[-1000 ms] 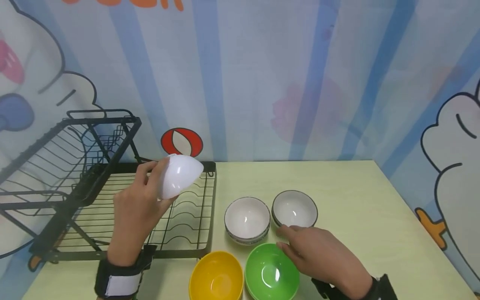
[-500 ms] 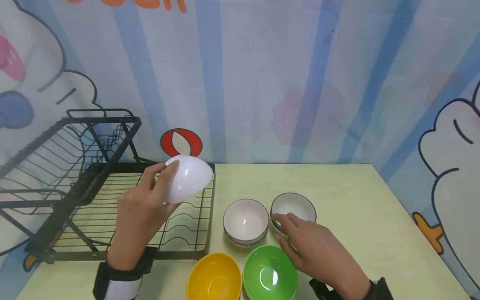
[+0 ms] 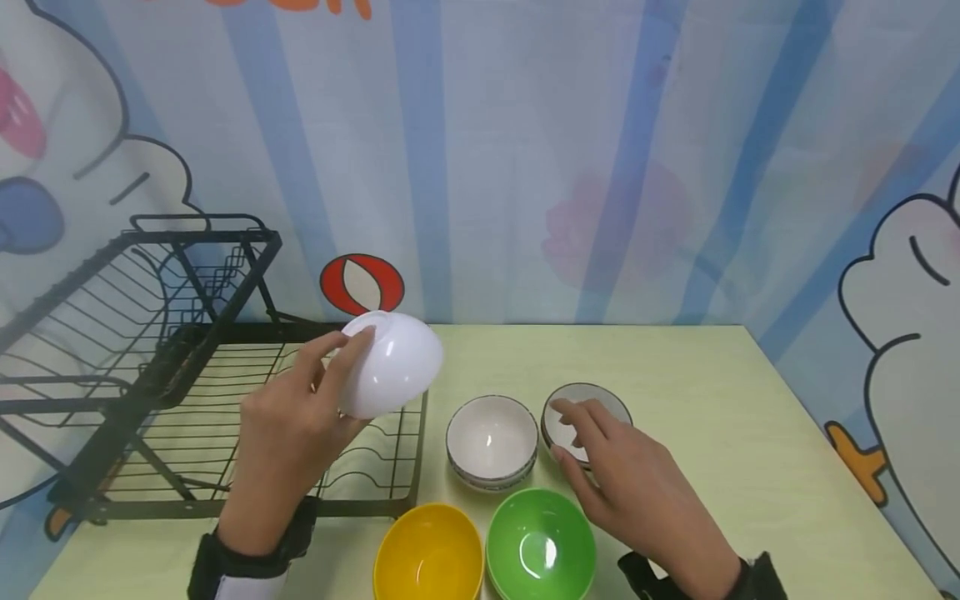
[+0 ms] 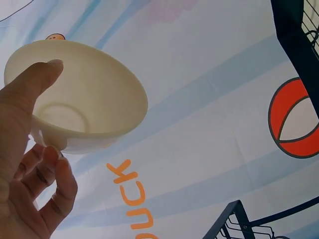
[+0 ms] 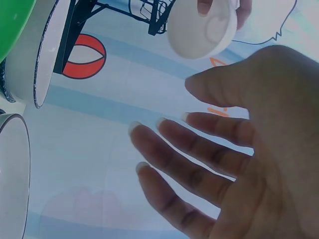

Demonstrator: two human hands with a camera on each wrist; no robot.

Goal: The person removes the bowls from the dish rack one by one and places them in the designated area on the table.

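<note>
A plain white bowl [image 3: 397, 367] is held up in the air, tilted, over the right side of the dish rack. My left hand [image 3: 296, 433] pinches it, and in the left wrist view the thumb lies inside the bowl [image 4: 99, 94] with the fingers under its base. My right hand [image 3: 637, 483] hovers over the dark-rimmed white bowl [image 3: 592, 400] at the right, its fingers spread and slightly bent, with nothing in them. The right wrist view shows that hand [image 5: 224, 149] apart from the bowls at its left edge.
A black two-tier dish rack [image 3: 367, 504] stands on the left. Another dark-rimmed white bowl [image 3: 491, 437] sits in a stack mid-table. In front are a yellow bowl [image 3: 427, 554] and a green bowl [image 3: 540, 542]. A printed curtain [image 3: 510, 167] hangs behind the table.
My left hand has moved the white bowl to the right and turned it slightly. My right hand has risen from near the green bowl to over the right dark-rimmed bowl.
</note>
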